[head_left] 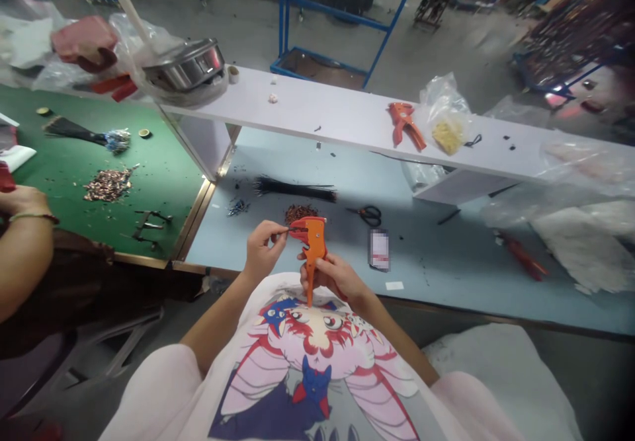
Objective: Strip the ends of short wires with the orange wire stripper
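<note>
My right hand [333, 274] is wrapped round the handle of an orange and red wire stripper [315, 242], held upright close to my shirt. Between the fingertips of my left hand [264, 246] is pinched a thin black wire [289, 229], and its end lies at the red jaws of the stripper. Just behind the tool a pile of copper-coloured scraps [300, 213] rests on the blue table. A bundle of black wires [297, 188] lies farther back, with a small heap of wire ends [238, 207] left of it.
Black scissors [370, 215] and a phone-like object [380, 250] lie to the right. A white shelf [337, 107] crosses behind, bearing another wire stripper [405, 125] and a bag of yellow pieces [447, 133]. At left, a co-worker's arm [24, 242] reaches over a green table [99, 216].
</note>
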Available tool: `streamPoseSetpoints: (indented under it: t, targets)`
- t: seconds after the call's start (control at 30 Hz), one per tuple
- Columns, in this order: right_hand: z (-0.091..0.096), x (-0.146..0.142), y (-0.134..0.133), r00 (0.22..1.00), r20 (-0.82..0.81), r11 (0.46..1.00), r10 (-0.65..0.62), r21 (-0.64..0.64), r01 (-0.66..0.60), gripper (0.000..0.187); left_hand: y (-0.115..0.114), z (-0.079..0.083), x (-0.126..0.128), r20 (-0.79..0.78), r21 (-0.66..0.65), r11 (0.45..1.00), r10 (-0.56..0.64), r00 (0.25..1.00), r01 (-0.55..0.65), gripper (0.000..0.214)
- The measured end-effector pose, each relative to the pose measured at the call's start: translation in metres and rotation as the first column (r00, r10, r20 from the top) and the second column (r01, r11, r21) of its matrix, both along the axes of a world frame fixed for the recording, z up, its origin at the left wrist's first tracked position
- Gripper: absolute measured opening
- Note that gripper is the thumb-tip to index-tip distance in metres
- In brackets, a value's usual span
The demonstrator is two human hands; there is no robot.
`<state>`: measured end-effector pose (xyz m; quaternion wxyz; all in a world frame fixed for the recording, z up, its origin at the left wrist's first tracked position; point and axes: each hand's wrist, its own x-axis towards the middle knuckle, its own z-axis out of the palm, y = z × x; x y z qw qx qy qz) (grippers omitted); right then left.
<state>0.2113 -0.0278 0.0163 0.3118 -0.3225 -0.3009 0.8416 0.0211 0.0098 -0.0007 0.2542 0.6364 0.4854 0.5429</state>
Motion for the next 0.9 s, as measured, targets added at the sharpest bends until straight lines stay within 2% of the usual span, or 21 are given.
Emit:
streamPoseSetpoints:
  t: [0.33,0.53,0.67,0.83,0.9]
  targets:
    - [-0.006,-0.004,-0.003,0.998,0.035,0.998,-0.055,0.017,0.054,0.033,0.001,0.001,0.000,-0.017,0.025,0.999,-0.020,1.000,0.020,0.005]
    - [-0.008,-0.009,-0.002,0.993,0.095,0.997,-0.071,-0.009,0.072,0.034,-0.002,-0.002,-0.002,-0.075,-0.056,0.998,-0.028,0.997,0.024,0.007]
    - [-0.011,-0.011,-0.003,0.991,0.077,0.992,-0.110,-0.054,0.114,0.034,-0.003,-0.008,-0.003,-0.103,-0.105,0.994,-0.025,0.994,0.014,0.008]
    - [-0.022,-0.003,0.001,0.998,0.015,0.998,-0.063,0.032,0.063,0.046,0.001,-0.016,-0.006,-0.126,-0.179,0.983,0.012,0.992,-0.035,0.010]
    - [-0.037,0.006,0.011,0.989,0.086,0.989,-0.117,0.100,0.108,0.048,0.002,-0.020,-0.009,-0.110,-0.228,0.971,0.046,0.993,-0.070,0.011]
